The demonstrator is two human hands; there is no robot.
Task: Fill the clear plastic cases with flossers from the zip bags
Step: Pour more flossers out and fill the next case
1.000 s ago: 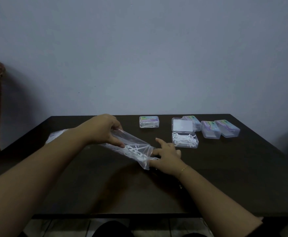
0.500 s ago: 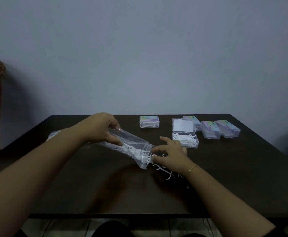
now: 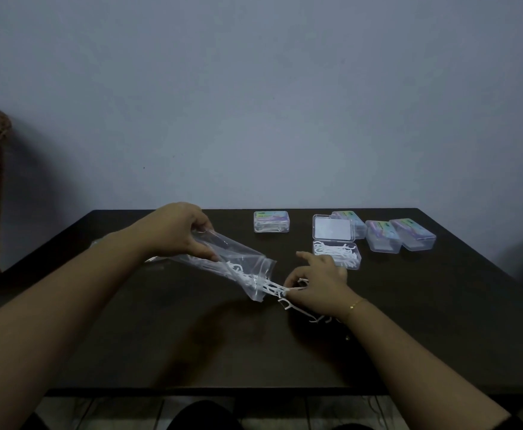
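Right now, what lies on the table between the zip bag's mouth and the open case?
In the head view, the right hand lies there, pinching flossers at the bag mouth; the open case sits just behind it.

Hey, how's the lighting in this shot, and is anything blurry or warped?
Head view: dim and bluish, the dark table swallowing detail. Head view: a soft shadow lies on the table under the zip bag held in the left hand. Head view: the flossers pinched by the right hand look soft. Head view: wide-angle lens stretches the forearms at the bottom corners.
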